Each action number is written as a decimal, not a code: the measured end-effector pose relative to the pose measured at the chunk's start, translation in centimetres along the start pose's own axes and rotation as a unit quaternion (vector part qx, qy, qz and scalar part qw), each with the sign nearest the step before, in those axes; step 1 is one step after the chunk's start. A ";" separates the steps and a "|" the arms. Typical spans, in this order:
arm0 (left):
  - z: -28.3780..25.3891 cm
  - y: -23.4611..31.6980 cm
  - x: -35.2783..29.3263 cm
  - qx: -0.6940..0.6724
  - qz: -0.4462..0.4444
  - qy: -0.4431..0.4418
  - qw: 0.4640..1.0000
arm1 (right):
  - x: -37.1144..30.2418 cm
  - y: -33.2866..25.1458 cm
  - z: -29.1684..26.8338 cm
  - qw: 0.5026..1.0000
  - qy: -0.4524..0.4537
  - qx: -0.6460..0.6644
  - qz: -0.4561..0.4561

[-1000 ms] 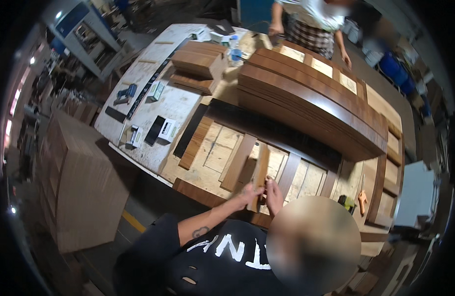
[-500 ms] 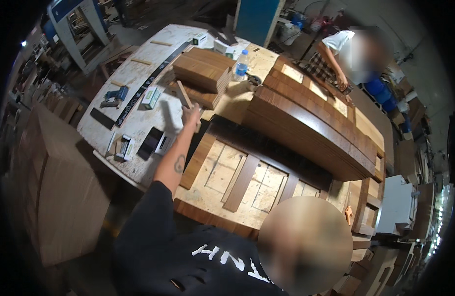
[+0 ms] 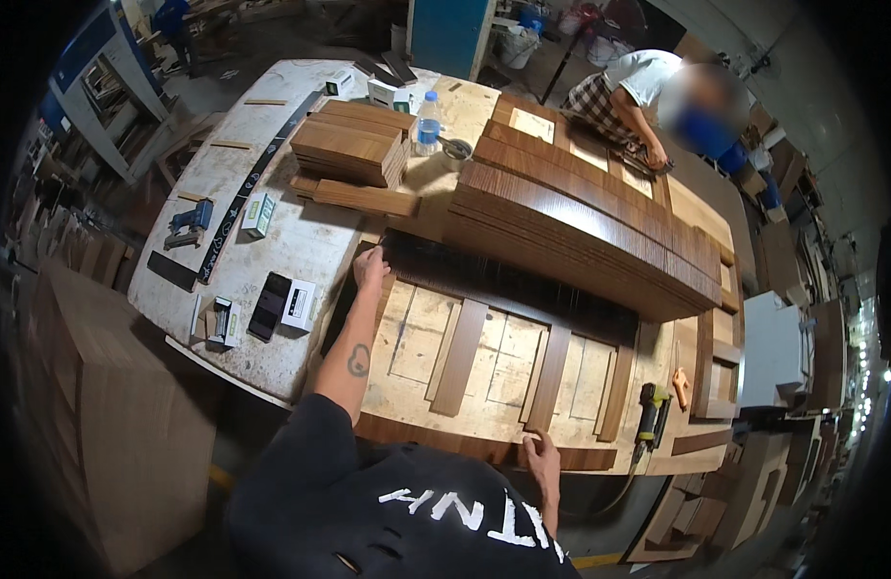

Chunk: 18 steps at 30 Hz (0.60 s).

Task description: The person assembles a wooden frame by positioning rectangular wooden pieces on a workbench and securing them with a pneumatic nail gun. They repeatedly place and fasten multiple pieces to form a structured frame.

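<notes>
on the workbench (image 3: 320,247), the left hand (image 3: 370,268) has released a wooden strip (image 3: 366,198).

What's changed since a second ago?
The short wooden strip, carried left and away by the left hand, now lies released beside the small board stack. That hand is now by the dark rail's left end; the right hand is apart from it. The large board stack and bottle stayed.

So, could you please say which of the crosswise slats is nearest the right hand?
The brown slat directly beyond the right hand: its near end lies right by that hand, whereas its left neighbour and right neighbour end farther off.
</notes>
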<state>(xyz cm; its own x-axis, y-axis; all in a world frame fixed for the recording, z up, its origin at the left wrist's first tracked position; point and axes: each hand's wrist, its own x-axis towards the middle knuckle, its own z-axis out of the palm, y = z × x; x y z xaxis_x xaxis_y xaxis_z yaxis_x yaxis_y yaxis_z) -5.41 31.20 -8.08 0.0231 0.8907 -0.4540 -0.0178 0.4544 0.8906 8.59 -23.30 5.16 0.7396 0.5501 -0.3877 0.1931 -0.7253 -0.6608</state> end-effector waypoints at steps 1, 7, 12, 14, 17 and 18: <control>-1.1 -0.8 0.8 -0.060 0.001 0.008 0.998 | 0.0 0.6 0.0 1.000 -0.005 0.018 0.006; 0.8 2.2 2.6 -0.254 -0.118 -0.177 0.943 | -0.1 3.1 -0.8 0.998 -0.014 -0.031 0.044; 7.4 4.9 2.0 -0.248 -0.167 -0.240 0.924 | -0.7 5.0 -0.8 0.999 -0.013 0.002 0.046; 8.5 4.8 3.1 -0.304 -0.186 -0.208 0.911 | -1.3 4.8 -0.9 0.998 -0.004 0.001 0.061; 8.2 5.1 8.5 -0.413 -0.207 -0.147 0.875 | -1.8 4.7 -0.7 0.998 0.031 -0.006 0.057; 9.2 4.4 8.4 -0.422 -0.174 -0.152 0.877 | -2.6 5.5 -0.6 0.996 0.047 -0.002 0.078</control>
<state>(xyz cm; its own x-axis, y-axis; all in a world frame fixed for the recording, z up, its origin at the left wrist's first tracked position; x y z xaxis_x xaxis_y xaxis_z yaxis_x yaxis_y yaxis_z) 3.86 40.52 -7.76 0.4366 0.7101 -0.5524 -0.6871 0.6595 0.3047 8.17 -28.94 2.96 0.8176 0.3902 -0.4234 0.0739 -0.8004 -0.5949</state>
